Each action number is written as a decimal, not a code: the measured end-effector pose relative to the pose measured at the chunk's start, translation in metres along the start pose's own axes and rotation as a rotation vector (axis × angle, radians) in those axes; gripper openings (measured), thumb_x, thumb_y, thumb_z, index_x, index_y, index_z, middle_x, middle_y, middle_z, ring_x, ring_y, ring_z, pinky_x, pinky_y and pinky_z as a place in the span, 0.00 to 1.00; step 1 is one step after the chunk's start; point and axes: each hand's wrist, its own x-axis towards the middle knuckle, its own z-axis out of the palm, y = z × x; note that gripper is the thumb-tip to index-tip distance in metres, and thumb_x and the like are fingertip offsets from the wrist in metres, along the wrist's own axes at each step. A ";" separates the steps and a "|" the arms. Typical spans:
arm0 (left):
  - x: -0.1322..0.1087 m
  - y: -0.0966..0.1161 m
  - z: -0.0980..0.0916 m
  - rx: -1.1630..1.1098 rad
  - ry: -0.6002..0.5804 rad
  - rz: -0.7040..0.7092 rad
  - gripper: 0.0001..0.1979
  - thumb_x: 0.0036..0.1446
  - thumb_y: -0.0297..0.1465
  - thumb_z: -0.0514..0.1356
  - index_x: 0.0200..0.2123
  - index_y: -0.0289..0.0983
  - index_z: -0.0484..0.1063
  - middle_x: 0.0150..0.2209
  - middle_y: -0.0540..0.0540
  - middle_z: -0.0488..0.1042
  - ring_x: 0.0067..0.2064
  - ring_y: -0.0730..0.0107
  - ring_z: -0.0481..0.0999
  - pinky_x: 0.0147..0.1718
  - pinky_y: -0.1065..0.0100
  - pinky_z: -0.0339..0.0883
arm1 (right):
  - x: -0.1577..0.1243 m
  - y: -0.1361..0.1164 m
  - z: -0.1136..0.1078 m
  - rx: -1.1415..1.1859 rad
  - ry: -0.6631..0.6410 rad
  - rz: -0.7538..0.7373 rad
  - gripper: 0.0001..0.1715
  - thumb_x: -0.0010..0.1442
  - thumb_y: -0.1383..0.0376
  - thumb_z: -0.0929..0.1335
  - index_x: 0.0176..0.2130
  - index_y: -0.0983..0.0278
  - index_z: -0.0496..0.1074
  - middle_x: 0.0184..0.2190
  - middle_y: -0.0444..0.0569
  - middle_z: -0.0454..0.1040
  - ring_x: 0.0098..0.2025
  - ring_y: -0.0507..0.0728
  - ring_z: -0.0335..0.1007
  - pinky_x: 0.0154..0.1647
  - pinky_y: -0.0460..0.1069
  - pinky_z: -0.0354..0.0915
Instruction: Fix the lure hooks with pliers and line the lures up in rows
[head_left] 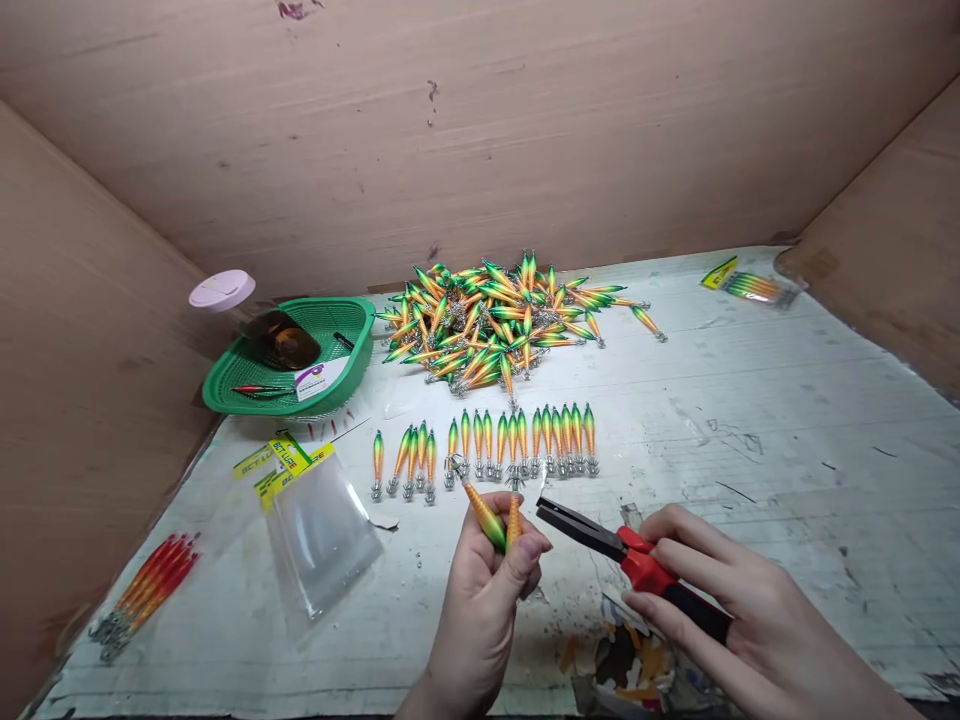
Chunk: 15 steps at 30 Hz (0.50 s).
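Two orange-and-green fishing lures (486, 516) are pinched in my left hand (487, 590), their hooked ends pointing up and away from me. My right hand (720, 590) is closed round a pair of pliers (637, 560) with red and black handles. The dark jaws of the pliers point left, a short way from the lures and apart from them. A small pale scrap sits at the jaw tips; I cannot make out what it is. Beyond my hands a row of matching lures (514, 437) lies side by side, hooks toward me.
A large heap of lures (487, 320) lies at the back. On the left stand a green basket (360, 365) holding a pink-lidded container (281, 338), clear packets (322, 540) and red-orange lures (150, 590). A filled packet (754, 286) lies far right; paper scraps (630, 660) lie near me.
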 end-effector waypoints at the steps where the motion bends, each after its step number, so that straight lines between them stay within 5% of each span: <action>1: 0.000 -0.001 -0.001 0.025 0.025 0.008 0.23 0.51 0.41 0.73 0.43 0.38 0.67 0.29 0.53 0.71 0.27 0.81 0.62 0.28 0.74 0.56 | 0.002 -0.002 -0.001 -0.005 -0.009 -0.003 0.11 0.70 0.65 0.62 0.33 0.60 0.68 0.34 0.47 0.69 0.32 0.52 0.71 0.32 0.45 0.69; 15: -0.001 -0.004 -0.007 0.107 0.000 0.057 0.18 0.54 0.45 0.69 0.39 0.39 0.71 0.27 0.54 0.66 0.28 0.77 0.61 0.31 0.72 0.57 | 0.016 -0.011 -0.011 -0.036 -0.072 -0.029 0.12 0.69 0.65 0.62 0.33 0.62 0.69 0.33 0.49 0.70 0.32 0.54 0.71 0.31 0.46 0.70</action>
